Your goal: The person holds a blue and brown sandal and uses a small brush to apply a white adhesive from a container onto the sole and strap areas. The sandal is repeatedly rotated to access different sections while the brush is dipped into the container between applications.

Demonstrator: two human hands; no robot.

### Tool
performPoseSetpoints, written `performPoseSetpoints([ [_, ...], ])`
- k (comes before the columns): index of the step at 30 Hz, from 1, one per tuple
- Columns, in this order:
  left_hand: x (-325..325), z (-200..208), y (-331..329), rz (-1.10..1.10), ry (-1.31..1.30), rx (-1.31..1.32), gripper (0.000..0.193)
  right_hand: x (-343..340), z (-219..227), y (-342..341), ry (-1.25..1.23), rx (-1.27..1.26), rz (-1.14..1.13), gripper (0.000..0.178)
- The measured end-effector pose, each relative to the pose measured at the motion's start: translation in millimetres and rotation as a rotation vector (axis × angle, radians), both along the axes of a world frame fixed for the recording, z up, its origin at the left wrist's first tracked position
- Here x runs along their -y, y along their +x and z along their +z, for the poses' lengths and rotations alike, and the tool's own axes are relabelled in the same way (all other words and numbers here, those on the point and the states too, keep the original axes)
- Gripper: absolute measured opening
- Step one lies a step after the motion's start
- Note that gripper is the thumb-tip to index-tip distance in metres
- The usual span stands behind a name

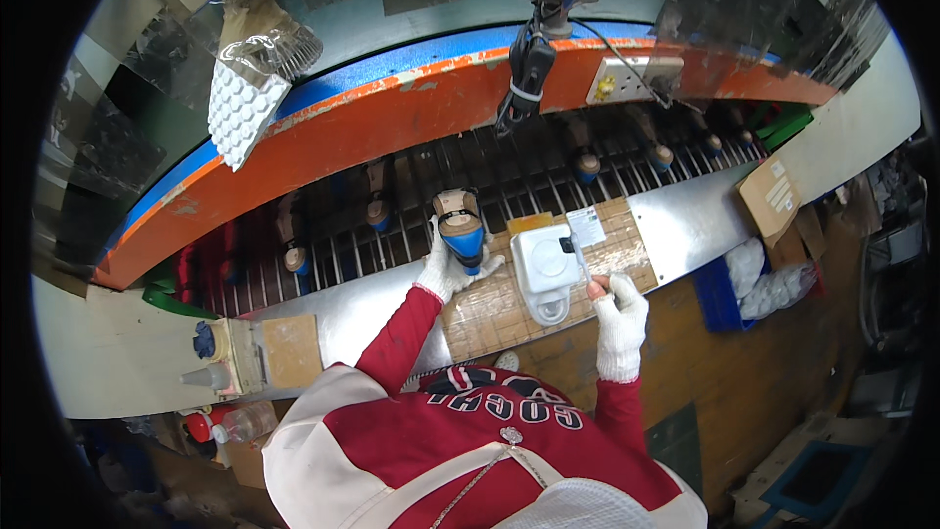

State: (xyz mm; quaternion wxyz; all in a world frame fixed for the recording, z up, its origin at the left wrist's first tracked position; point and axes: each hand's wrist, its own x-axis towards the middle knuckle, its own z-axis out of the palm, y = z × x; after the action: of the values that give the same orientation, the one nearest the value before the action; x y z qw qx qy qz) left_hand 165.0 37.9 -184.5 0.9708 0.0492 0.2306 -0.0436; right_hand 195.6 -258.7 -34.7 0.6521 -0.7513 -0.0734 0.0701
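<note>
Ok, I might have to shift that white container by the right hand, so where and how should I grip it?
Probably by the narrower rounded end of the white container, coming from the person's side, thumb and fingers across it. That end points toward the person, with the broader body beyond, while the thin tool in the right hand reaches its upper right corner.

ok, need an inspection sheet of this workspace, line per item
Surface: wood-grain rectangular board along silver metal ledge.
Job's things: blue-and-tan shoe-shaped piece; boxy white plastic container; thin white stick.
Clutter: white rectangular card; brown cardboard piece at right.
Grippers: white-gloved left hand holds piece; white-gloved right hand holds stick, contact with container unclear.
Cables: bundled black cable hanging before orange metal panel.
Surroundings: blue plastic bin holding bags.
</note>
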Motion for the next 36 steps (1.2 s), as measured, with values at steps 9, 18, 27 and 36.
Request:
performPoseSetpoints([
  [9, -14, -48, 105, 0.185, -0.378, -0.318, 0.096, 15, -6, 12, -0.012, -0.076, -0.137, 0.018],
  [18, -12, -102, 138, 0.414, -0.519, -0.457, 0.056, -3, -25, 55, 0.015, -0.141, -0.108, 0.020],
  [27, -13, -62, 115, 0.338, -0.246, -0.309, 0.076, -42, -134, 215, -0.240, -0.005, 0.042, 0.027],
  [36, -5, 6, -50, 0.336, -0.075, -0.282, 0.070, -137, -183, 345, -1.298, 0.233, 0.240, 0.029],
])
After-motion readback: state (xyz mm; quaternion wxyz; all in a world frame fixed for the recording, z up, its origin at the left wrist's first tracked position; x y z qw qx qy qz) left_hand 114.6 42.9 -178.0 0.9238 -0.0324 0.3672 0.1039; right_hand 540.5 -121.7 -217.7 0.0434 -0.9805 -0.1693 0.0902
